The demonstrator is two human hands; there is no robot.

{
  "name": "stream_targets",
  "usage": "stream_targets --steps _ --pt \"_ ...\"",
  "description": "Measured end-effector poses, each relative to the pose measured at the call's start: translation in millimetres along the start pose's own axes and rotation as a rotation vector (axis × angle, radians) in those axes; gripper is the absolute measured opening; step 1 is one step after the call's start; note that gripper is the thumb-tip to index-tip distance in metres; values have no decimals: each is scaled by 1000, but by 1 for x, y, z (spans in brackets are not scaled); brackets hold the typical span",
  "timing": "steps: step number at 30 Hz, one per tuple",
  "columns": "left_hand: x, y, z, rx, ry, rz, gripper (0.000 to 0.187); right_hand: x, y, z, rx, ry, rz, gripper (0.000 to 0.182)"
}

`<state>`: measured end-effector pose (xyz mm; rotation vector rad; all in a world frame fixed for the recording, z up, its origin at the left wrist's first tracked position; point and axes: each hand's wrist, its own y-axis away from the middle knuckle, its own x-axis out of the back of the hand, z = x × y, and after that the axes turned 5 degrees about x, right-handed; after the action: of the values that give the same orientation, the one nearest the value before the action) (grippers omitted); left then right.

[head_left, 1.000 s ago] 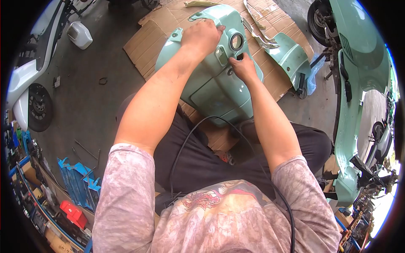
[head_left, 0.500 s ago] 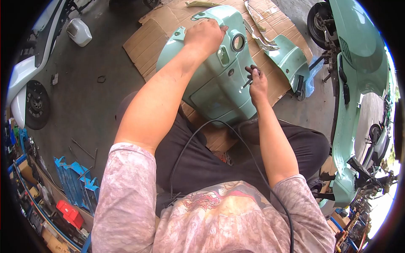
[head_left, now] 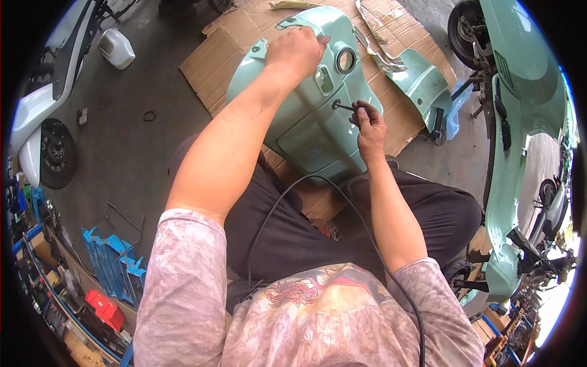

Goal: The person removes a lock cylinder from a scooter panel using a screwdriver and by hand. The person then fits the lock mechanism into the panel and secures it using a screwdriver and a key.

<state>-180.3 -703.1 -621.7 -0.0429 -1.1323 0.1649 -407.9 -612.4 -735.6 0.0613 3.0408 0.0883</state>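
A mint-green scooter body panel [head_left: 299,144] stands tilted between my legs. My left hand [head_left: 295,54] is closed over its upper part, beside a cut-out at the top edge. On the panel's right side are a round black-rimmed opening [head_left: 345,60], an oval recess [head_left: 323,80] and a small dark round fitting [head_left: 335,104]. Between the fingertips of my right hand [head_left: 370,131] is a thin, dark tool that looks like a small screwdriver [head_left: 347,107]. Its tip meets the small round fitting, or nearly so; exact contact is too small to tell.
Flattened cardboard [head_left: 211,67] lies under the panel. Another green panel [head_left: 419,85] rests to the right, near a green scooter body [head_left: 510,165]. A black cable [head_left: 257,235] loops across my lap. At left are a white part [head_left: 116,49] and a red box [head_left: 105,310].
My right hand has moved up and slightly left, bringing the screwdriver from beside the panel to its small round fitting. My left hand stays where it was.
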Motion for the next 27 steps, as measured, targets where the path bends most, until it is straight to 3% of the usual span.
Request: stream_targets --steps 3,11,17,19,21,23,27 --pt "6 -1 3 48 -38 -97 47 2 10 5 67 80 -7 27" --pt "-1 -1 2 17 -4 -22 48 -8 16 -14 198 682 -124 26" --pt "1 0 2 7 -18 -28 49 -20 -2 -23 128 697 -150 27" --pt "1 -1 2 5 4 -43 49 -26 -12 -41 -457 499 -107 30" --pt "-1 1 1 9 5 -36 49 -23 -21 -34 -543 318 -86 31" --pt "1 -1 -1 8 4 -15 50 -21 -27 -35 -806 -28 44 26" --pt "-2 0 0 -30 -12 19 49 -20 -17 -41 -742 14 13 23"
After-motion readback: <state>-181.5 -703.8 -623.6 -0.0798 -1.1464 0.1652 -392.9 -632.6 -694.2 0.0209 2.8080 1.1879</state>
